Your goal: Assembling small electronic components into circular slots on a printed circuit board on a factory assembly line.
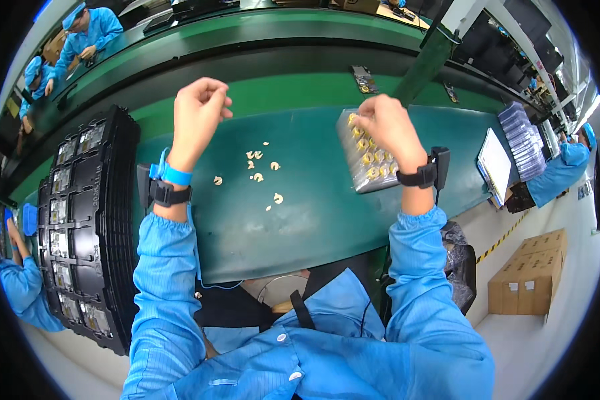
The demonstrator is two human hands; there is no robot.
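Observation:
My left hand (200, 110) is raised above the dark green mat (300, 227), its fingers pinched together; whether a small piece sits between them I cannot tell. My right hand (385, 125) rests on a clear plastic tray (361, 175) that holds several small yellow-white parts, with its fingertips down at the tray's far end. Several loose cream-coloured curved pieces (259, 175) lie scattered on the mat between the two hands. Both wrists carry black bands, and the left also has a blue strap.
A tall stack of black compartment trays (87, 220) stands at the left. A green conveyor (293, 40) runs along the back with a small dark board (363, 79) on it. A white tablet (495, 163) and clear trays (521, 137) lie right. Other workers in blue sit around.

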